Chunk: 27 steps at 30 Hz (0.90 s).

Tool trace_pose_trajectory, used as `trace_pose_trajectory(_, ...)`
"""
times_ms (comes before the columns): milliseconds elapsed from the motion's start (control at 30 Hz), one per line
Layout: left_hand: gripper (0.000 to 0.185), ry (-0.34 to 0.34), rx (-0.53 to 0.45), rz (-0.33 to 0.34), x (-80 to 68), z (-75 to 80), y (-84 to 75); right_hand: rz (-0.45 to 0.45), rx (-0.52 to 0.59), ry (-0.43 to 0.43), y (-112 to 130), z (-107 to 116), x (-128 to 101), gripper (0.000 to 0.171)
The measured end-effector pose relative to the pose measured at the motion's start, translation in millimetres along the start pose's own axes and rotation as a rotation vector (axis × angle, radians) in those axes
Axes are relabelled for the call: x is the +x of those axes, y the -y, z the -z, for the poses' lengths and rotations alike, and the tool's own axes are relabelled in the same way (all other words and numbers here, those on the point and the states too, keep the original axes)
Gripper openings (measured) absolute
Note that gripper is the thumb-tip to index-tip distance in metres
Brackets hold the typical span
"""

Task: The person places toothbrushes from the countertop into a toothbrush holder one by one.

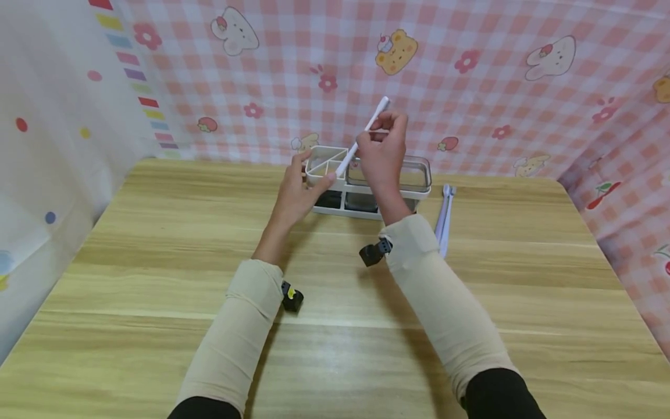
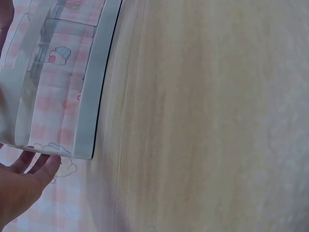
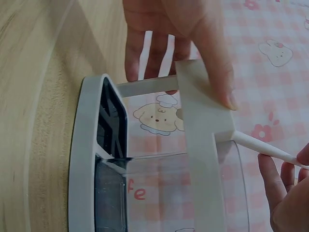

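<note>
A white holder with a divided top, likely a toothbrush holder, stands at the back of the table. My left hand grips its left end, thumb on the top rim and fingers at the side; in the left wrist view the fingertips touch the end. My right hand, above the holder, pinches a white toothbrush between thumb and fingers. The brush slants, its lower end at the rim by the divided compartments; whether that end is inside cannot be told.
Two pale purple toothbrushes lie side by side on the wooden table, right of the holder. A pink checked cloth hangs behind the table, a white dotted one at the left.
</note>
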<state>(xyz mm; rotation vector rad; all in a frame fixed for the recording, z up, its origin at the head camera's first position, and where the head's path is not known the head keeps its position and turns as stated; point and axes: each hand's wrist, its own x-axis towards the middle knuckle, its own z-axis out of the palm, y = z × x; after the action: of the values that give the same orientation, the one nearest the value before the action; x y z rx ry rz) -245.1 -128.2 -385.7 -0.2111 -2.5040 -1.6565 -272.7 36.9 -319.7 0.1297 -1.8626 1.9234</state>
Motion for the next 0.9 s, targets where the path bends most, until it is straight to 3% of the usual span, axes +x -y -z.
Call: trace_pose_trajectory(900,0.075,-0.012,-0.003,-0.019,-1.3,1.0,-0.1,0.184,-0.25,0.086,-18,-11,-17,0.027)
